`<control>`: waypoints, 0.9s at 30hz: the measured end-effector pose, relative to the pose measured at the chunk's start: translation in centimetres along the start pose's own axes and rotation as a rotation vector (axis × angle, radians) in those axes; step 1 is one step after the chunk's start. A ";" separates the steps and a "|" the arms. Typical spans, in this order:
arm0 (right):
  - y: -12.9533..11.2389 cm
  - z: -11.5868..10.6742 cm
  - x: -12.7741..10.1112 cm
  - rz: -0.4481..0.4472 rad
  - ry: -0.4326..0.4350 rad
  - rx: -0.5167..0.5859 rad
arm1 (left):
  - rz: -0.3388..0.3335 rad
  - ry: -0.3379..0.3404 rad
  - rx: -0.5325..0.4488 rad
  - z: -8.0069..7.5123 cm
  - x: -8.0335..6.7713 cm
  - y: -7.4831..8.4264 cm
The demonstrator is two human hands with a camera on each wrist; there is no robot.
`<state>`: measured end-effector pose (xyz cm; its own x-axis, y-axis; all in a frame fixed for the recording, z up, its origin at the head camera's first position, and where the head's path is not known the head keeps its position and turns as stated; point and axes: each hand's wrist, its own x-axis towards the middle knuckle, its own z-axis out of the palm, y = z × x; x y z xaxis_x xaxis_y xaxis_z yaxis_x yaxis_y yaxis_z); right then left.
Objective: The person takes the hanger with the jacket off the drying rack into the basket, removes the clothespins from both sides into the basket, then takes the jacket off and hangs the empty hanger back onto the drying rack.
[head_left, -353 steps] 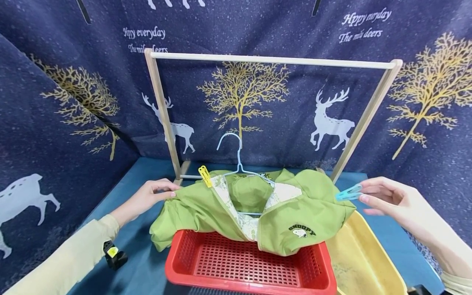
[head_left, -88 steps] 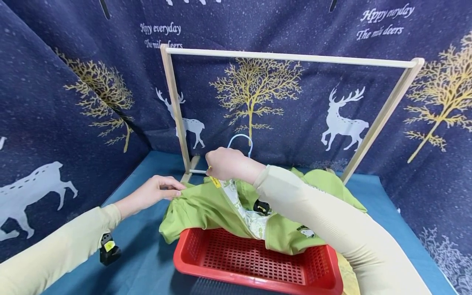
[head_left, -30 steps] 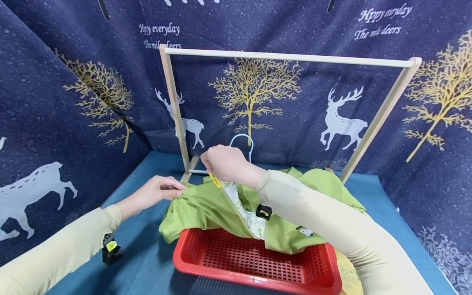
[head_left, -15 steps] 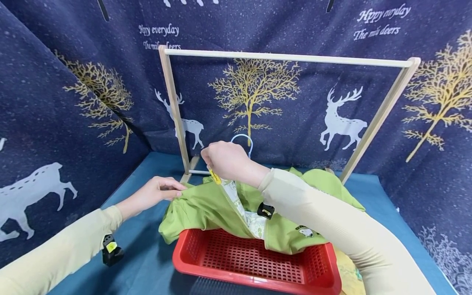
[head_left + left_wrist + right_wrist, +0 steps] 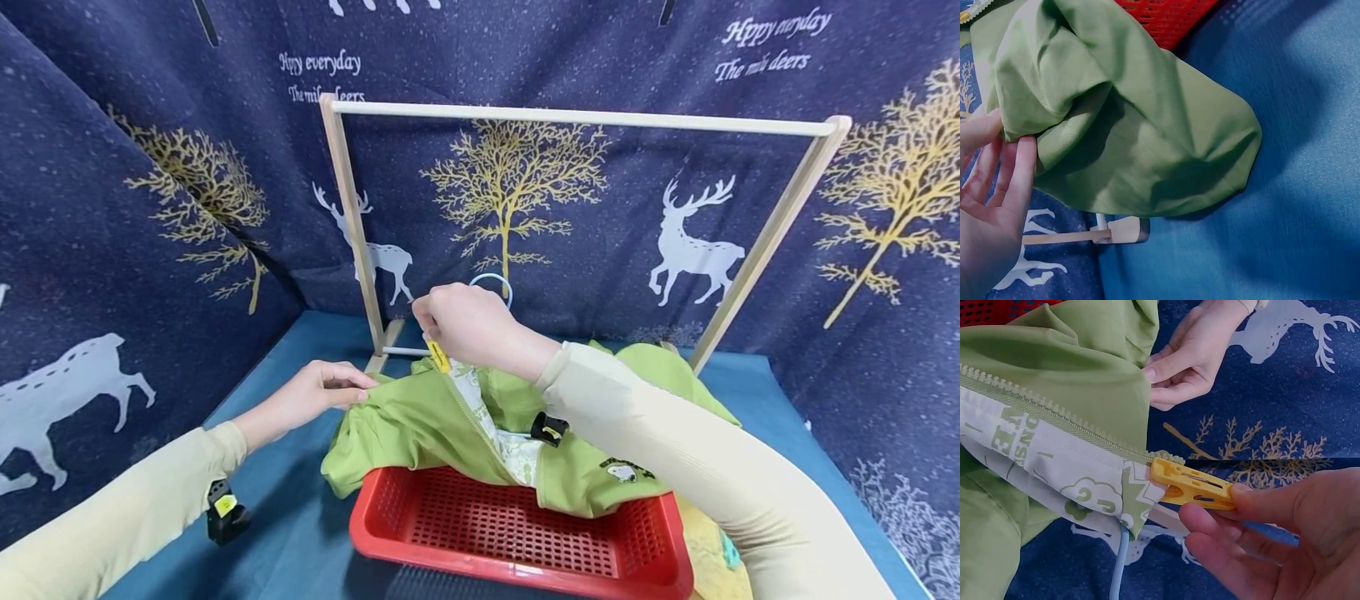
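Overhead, the head view shows one green jacket (image 5: pixel 420 417) draped over the far rim of one red basket (image 5: pixel 517 533), threaded on one pale blue hanger (image 5: pixel 491 282) whose hook peeks out behind the right hand (image 5: pixel 465 321). That hand reaches across the body and pinches one yellow clothespin (image 5: pixel 437 357) at the jacket's collar, likely so the peg fixes cloth to hanger. The left hand (image 5: pixel 315 396) holds the sleeve end out to the side, which seems to keep the fabric taut and flat. One wooden rack (image 5: pixel 577 118) stands behind on the blue table (image 5: pixel 300 533), and part of a yellow tray (image 5: pixel 705 550) shows beside the basket.

From the left wrist, the left hand (image 5: pixel 991 187) has thumb and fingers closed on a fold of the jacket (image 5: pixel 1129 137), with the rack's foot just beyond.

From the right wrist, the right hand (image 5: pixel 1285 537) squeezes the tail of the clothespin (image 5: pixel 1191 484) between thumb and fingers; its jaws sit on the zipper edge of the jacket (image 5: pixel 1054 425), directly above the hanger (image 5: pixel 1119 562) wire. The left hand (image 5: pixel 1191 362) is seen pinching the hem beyond.
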<state>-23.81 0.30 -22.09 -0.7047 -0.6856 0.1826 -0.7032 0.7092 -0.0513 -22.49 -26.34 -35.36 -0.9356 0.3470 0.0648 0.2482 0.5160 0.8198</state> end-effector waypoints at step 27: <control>2.8 -1.1 -4.0 -0.044 0.189 0.290 | 0.003 0.002 -0.010 0.1 0.0 -0.2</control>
<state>-22.86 5.16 -21.89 -0.6622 -0.6529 0.3677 -0.7492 0.5846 -0.3114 -22.55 -26.38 -35.61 -0.9354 0.3469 0.0679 0.2480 0.5070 0.8255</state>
